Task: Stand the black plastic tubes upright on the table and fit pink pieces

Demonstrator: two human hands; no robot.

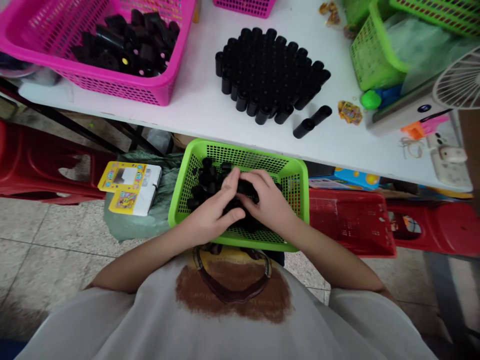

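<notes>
Both hands meet over a green basket [240, 245] that holds many loose black plastic parts [204, 182]. My right hand [264, 197] curls its fingers round a black cylinder [246, 188], mostly covered by the hand. Against it from the left comes my left hand [219, 205], fingers fairly straight and thumb apart; whether its palm touches the cylinder is hidden. On the white table ahead, a tight cluster of upright black cylinders [270, 75] stands. Two more black cylinders, one nearer [304, 128] and one just behind [321, 115], are at its front right.
A pink basket [161, 92] of black parts stands at the table's left. Toward the right are a green basket [375, 55] with plastic bags, a small fan [408, 100] and a power strip [448, 155]. A yellow box [131, 185] and a red basket [348, 220] flank the lap basket.
</notes>
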